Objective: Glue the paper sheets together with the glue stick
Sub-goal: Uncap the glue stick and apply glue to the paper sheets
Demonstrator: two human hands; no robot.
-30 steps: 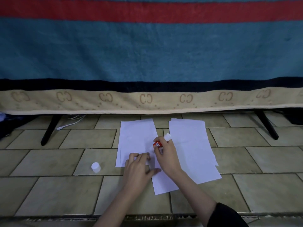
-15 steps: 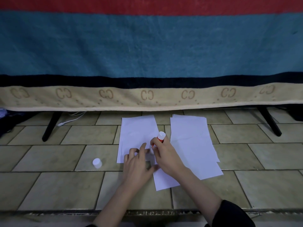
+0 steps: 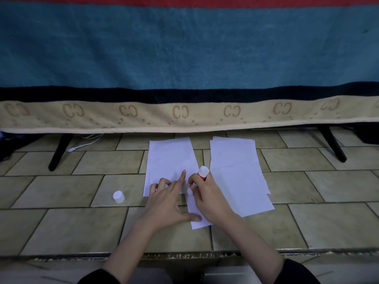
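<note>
step: gluing sheet edge | right hand [image 3: 207,193] clenched glue stick [image 3: 200,177] | left hand [image 3: 170,199] flat, pinning paper sheet [image 3: 170,158] beside grip | next: likely lay second sheet on

Left hand [image 3: 168,198] flat, index extended; right hand [image 3: 207,193] fingers curled, gripping.

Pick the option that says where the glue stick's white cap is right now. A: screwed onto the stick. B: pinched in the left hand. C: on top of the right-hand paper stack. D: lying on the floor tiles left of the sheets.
D: the cap stands alone on the tiles, left of the left sheet, away from both hands.
</note>
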